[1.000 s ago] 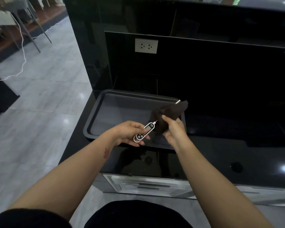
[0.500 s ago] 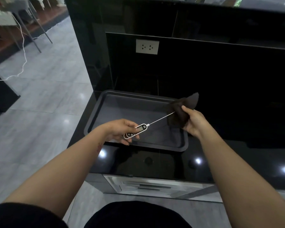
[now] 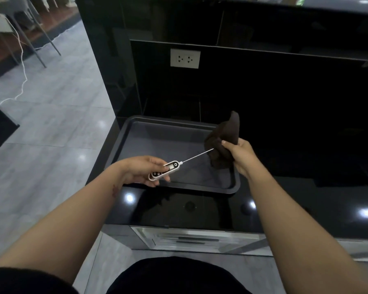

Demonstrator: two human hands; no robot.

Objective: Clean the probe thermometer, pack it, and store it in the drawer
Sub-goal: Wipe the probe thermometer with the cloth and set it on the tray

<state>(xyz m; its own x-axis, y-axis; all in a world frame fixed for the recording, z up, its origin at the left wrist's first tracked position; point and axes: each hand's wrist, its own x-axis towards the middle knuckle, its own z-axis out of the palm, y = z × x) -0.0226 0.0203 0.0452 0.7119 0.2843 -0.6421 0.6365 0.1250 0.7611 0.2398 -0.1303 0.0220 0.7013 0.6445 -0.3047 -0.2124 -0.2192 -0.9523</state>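
Note:
My left hand [image 3: 143, 169] grips the white and black body of the probe thermometer [image 3: 165, 170], held above the near edge of a dark tray. Its thin metal probe points up and right, and its tip meets a dark brown cloth [image 3: 222, 143]. My right hand [image 3: 239, 154] is shut on that cloth, which is bunched around the probe's tip and sticks up above my fingers. The very end of the probe is hidden in the cloth.
A dark grey baking tray [image 3: 123, 143] lies on the glossy black countertop [image 3: 200, 209]. A white wall socket [image 3: 185, 58] sits on the black back panel. A steel drawer front [image 3: 200, 238] shows below the counter edge. Grey tiled floor lies to the left.
My right hand has slid the cloth from beside the thermometer's body out along the probe to its tip. The bare probe shows between my hands now. The left hand moved slightly left.

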